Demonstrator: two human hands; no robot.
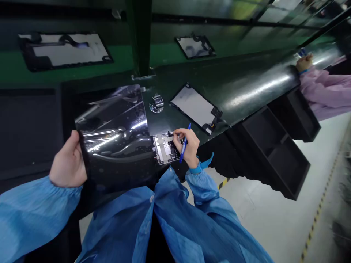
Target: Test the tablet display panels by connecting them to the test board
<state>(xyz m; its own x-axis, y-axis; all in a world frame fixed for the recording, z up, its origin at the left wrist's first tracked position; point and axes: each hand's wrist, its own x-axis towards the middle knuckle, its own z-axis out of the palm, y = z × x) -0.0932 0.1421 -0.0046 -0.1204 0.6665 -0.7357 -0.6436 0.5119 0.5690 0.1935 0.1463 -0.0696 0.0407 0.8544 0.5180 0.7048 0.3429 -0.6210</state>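
My left hand (pixel 70 162) is closed on the left edge of a glossy black panel (pixel 115 142) covered in creased, shiny film. The thumb lies on top, and the other fingers are mostly hidden. At the panel's right end lies a circuit board (pixel 164 149) with silvery shields and a greyish strip across it. My right hand (pixel 188 144) is over the board's right side, a blue pen (pixel 185 144) held slanting across the fingers. Thumb and forefinger meet at the board's upper edge; whether they pinch a small part there I cannot tell.
A metal tally counter (pixel 157 103) stands beyond the board. A white-backed screen (pixel 196 107) lies to its right; similar screens (pixel 72 50) (pixel 195 46) are farther back. Black trays (pixel 274 153) jut from the bench's front edge. A co-worker's pink sleeve (pixel 323 87) is at far right.
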